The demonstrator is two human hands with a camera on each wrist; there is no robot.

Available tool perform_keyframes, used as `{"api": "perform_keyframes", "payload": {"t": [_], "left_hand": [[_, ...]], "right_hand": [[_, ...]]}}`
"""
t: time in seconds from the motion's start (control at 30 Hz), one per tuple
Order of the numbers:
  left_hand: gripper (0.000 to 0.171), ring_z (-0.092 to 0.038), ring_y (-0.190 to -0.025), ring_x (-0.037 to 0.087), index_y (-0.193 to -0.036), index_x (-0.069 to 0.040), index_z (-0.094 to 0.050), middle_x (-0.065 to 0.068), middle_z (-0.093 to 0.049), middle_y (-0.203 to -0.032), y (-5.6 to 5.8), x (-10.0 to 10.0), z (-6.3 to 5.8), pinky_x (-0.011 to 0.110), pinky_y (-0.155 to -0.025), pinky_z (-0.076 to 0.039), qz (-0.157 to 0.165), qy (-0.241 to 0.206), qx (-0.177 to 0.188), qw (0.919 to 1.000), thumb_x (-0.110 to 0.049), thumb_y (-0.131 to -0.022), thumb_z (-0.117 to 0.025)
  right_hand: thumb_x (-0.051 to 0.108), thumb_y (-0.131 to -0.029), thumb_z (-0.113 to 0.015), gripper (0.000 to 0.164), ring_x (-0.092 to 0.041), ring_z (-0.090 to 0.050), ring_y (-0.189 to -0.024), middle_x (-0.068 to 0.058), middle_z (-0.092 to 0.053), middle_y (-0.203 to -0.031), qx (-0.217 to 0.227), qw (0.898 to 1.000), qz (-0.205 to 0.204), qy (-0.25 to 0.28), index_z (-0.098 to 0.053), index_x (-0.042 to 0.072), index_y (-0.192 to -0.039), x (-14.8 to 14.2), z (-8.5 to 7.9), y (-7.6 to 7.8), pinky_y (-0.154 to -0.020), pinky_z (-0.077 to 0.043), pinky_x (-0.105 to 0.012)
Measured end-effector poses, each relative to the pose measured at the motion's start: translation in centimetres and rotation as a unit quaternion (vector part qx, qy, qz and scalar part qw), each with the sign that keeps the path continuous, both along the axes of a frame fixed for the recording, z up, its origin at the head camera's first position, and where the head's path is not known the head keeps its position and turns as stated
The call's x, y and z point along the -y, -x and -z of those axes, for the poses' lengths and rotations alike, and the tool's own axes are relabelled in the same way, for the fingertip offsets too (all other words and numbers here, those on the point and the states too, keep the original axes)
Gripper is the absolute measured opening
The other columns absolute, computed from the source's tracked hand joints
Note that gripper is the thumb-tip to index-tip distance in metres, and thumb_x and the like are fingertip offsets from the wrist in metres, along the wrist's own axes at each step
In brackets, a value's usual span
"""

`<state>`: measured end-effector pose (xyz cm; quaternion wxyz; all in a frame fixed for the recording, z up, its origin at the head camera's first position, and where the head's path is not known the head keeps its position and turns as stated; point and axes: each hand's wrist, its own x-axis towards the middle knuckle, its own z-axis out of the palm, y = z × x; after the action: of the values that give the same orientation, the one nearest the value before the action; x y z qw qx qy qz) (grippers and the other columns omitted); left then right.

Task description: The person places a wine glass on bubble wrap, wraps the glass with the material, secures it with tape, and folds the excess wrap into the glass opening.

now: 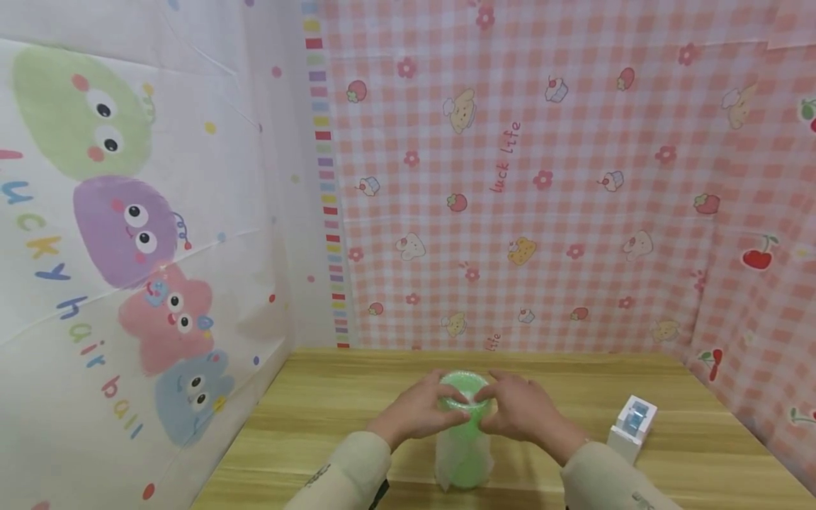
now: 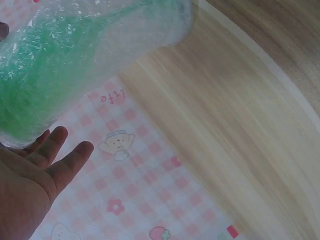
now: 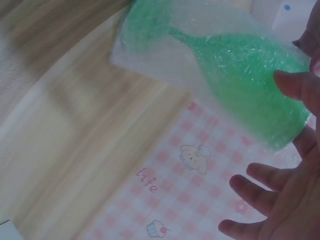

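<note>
A green goblet in bubble wrap (image 1: 468, 453) stands upright on the table in the head view, its round rim at the top. Clear wrap covers its bowl, narrow stem and foot; the right wrist view shows this goblet (image 3: 235, 75) at a slant. My left hand (image 1: 423, 407) holds the upper rim from the left, with fingertips over the edge. From the other side my right hand (image 1: 523, 407) pinches the rim between thumb and index finger, its other fingers spread apart. In the left wrist view the left hand (image 2: 25, 185) is partly cut off.
On the right of the wooden table (image 1: 344, 382) lies a white box-like object (image 1: 627, 432) with a clear bluish piece on top. A pink checked cloth (image 1: 510, 212) hangs behind the table, and a white printed cloth (image 1: 255, 212) hangs at the left.
</note>
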<state>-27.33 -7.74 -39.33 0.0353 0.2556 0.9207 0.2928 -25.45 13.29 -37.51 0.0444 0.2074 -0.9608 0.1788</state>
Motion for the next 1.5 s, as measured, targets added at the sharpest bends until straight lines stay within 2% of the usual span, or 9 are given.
{"api": "perform_keyframes", "payload": {"t": [0.13,0.3,0.43,0.6,0.7,0.93,1.27,1.37,1.5], "left_hand": [[0.036,-0.042,-0.135,0.040,-0.113,-0.027,-0.073,0.016,-0.034,-0.154,-0.1,-0.1,-0.3,0.059,-0.102,-0.042,0.005,0.030,-0.016,0.9994,-0.055,-0.091,-0.062],[0.038,-0.048,-0.129,0.038,-0.114,-0.025,-0.072,0.017,-0.034,-0.153,-0.1,-0.2,-0.3,0.056,-0.098,-0.046,0.007,0.030,-0.013,0.9994,-0.054,-0.093,-0.061],[0.041,-0.059,-0.113,0.026,-0.123,-0.024,-0.064,0.013,-0.035,-0.149,-0.1,-0.1,-0.1,0.043,-0.088,-0.053,0.026,0.041,-0.021,0.9986,-0.053,-0.096,-0.057],[0.048,-0.062,-0.099,0.017,-0.131,-0.023,-0.057,0.011,-0.037,-0.145,0.2,0.0,0.1,0.036,-0.077,-0.054,0.038,0.062,-0.034,0.9967,-0.056,-0.097,-0.053],[0.048,-0.062,-0.101,0.022,-0.127,-0.023,-0.062,0.014,-0.038,-0.148,0.2,0.0,0.1,0.039,-0.078,-0.055,0.031,0.081,-0.048,0.9950,-0.058,-0.095,-0.053],[0.046,-0.053,-0.124,0.034,-0.122,-0.026,-0.068,0.017,-0.039,-0.150,0.2,-0.1,0.1,0.049,-0.092,-0.052,0.019,0.111,-0.069,0.9913,-0.058,-0.093,-0.055],[0.045,-0.054,-0.123,0.035,-0.123,-0.025,-0.068,0.017,-0.041,-0.148,0.4,-0.1,0.2,0.052,-0.093,-0.051,0.019,0.104,-0.074,0.9917,-0.056,-0.093,-0.057],[0.045,-0.054,-0.123,0.035,-0.124,-0.025,-0.067,0.016,-0.040,-0.149,0.3,-0.1,0.1,0.052,-0.093,-0.051,0.013,0.106,-0.078,0.9913,-0.055,-0.093,-0.057],[0.049,-0.056,-0.119,0.033,-0.129,-0.024,-0.063,0.014,-0.040,-0.149,0.2,0.0,0.3,0.051,-0.089,-0.053,0.009,0.100,-0.077,0.9919,-0.055,-0.092,-0.058]], "right_hand": [[0.025,-0.072,-0.077,0.032,-0.048,-0.047,-0.127,-0.021,-0.051,-0.142,0.000,1.000,0.004,-0.025,-0.077,0.022,-0.104,0.4,-0.3,-0.2,-0.100,-0.029,-0.075],[0.021,-0.074,-0.074,0.033,-0.050,-0.047,-0.127,-0.021,-0.050,-0.143,0.003,0.999,0.003,-0.049,-0.077,0.021,-0.106,0.6,-0.6,-0.4,-0.100,-0.027,-0.077],[0.016,-0.078,-0.071,0.030,-0.050,-0.047,-0.126,-0.021,-0.050,-0.143,0.010,0.999,-0.002,-0.049,-0.077,0.021,-0.106,0.6,-0.8,-0.2,-0.100,-0.027,-0.076],[0.008,-0.078,-0.067,0.029,-0.051,-0.048,-0.125,-0.023,-0.052,-0.141,0.011,0.999,-0.010,-0.042,-0.078,0.019,-0.104,0.4,-0.9,-0.1,-0.098,-0.028,-0.077],[0.007,-0.078,-0.066,0.030,-0.050,-0.047,-0.126,-0.022,-0.052,-0.141,0.011,0.999,-0.005,-0.046,-0.077,0.019,-0.103,0.5,-0.7,-0.1,-0.098,-0.028,-0.077],[0.011,-0.080,-0.069,0.027,-0.048,-0.050,-0.124,-0.021,-0.054,-0.139,-0.010,0.999,0.004,-0.039,-0.077,0.019,-0.104,0.7,0.1,-0.2,-0.098,-0.029,-0.076],[0.020,-0.079,-0.072,0.038,-0.045,-0.052,-0.123,-0.021,-0.053,-0.138,-0.049,0.999,0.001,0.012,-0.069,0.013,-0.116,0.4,1.1,-0.5,-0.100,-0.030,-0.075],[0.018,-0.077,-0.074,0.039,-0.042,-0.053,-0.123,-0.020,-0.054,-0.138,-0.066,0.998,-0.004,0.019,-0.070,0.016,-0.115,0.5,1.0,-0.5,-0.100,-0.031,-0.074],[0.019,-0.075,-0.077,0.036,-0.046,-0.053,-0.121,-0.021,-0.053,-0.139,-0.063,0.998,-0.010,0.009,-0.073,0.019,-0.111,0.7,0.7,-0.7,-0.098,-0.031,-0.075]]}}
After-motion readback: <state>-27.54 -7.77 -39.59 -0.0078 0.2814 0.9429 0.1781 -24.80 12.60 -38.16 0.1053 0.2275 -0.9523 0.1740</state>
